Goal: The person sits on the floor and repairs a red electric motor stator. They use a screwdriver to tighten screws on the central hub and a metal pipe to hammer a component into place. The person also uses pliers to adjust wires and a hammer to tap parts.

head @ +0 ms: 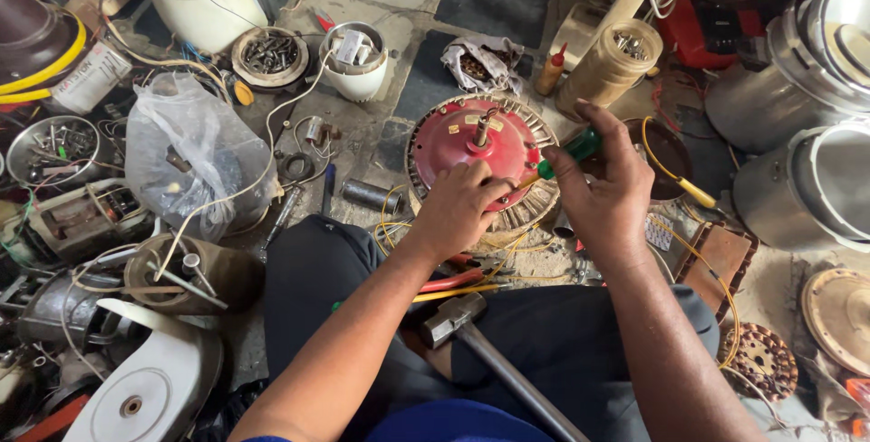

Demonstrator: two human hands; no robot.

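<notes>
My left hand presses flat on the round red metal motor housing; my right hand grips a green-handled screwdriver, its tip seemingly hidden behind my fingers.

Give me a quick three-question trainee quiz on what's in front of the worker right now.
1. True or false: the right hand holds a green-handled screwdriver.
2. What does the left hand rest on?
A. white plastic bucket
B. red motor housing
C. clear plastic bag
3. Which tool lies across the person's lap?

Key:
1. True.
2. B, the red motor housing.
3. The hammer, with its head toward the left forearm.
</notes>
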